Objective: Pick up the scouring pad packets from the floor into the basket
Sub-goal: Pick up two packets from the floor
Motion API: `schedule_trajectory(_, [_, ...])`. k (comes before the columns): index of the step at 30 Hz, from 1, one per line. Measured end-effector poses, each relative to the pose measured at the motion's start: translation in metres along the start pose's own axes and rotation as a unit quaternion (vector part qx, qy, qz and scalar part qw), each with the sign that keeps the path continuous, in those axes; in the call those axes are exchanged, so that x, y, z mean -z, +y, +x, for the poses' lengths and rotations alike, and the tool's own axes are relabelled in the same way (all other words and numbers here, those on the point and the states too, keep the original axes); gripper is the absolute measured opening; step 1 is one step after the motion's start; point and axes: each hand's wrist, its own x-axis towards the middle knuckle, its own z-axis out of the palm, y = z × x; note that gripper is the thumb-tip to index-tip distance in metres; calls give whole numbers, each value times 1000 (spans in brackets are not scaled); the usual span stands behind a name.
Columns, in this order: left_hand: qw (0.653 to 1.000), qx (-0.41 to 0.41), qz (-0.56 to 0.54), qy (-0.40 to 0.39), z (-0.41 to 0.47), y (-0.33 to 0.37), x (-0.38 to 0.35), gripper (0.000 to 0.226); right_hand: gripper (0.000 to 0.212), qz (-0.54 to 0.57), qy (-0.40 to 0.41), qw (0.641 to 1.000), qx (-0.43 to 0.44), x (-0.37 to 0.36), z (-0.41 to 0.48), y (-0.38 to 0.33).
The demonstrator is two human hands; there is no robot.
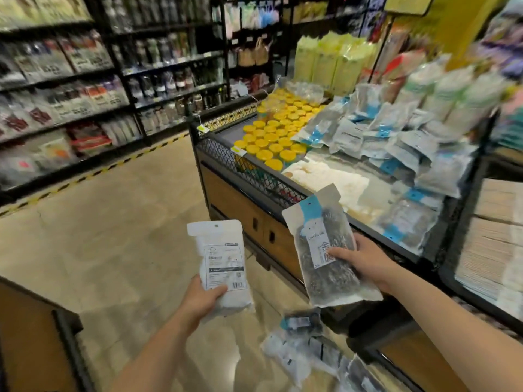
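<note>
Here, left fingers [218, 291] grasping white packet [223, 250], right fingers [339, 253] dark packet [331, 281], floor packets [297, 349] beside stocked bin [235, 199].

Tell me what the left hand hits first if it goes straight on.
Probably the wooden front of the display stand, with the packet that the left hand holds touching first, though depth is unclear.

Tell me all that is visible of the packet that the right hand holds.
The packet is a frosted plastic pouch with a blue header, a hang hole and a white label; dark grey wiry material fills it. It is held nearly upright, top tilted left. The right hand grips its right edge, thumb on the label.
</note>
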Motion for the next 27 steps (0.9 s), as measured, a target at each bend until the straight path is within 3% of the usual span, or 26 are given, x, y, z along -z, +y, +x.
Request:
schedule_trajectory(9, [990, 30, 87, -104, 14, -20, -10, 33, 24, 109, 105, 987, -50, -8, -74, 50])
schedule_trajectory(11, [985, 32, 104, -131, 15, -21, -26, 33, 31, 119, 131, 982, -64, 0, -96, 68])
schedule_trajectory(13, [979, 28, 129, -158, 11, -19, -45, 33, 38, 124, 165, 975, -78, 13, -121, 88])
schedule_trajectory(20, [952, 6, 221, -213, -18, -3, -122, 27, 35, 188, 274, 938, -100, 62, -225, 151])
schedule_trajectory(27, [913, -54, 274, -299, -113, 6, -236, 16, 28, 230, 366, 895, -114, 97, -354, 237])
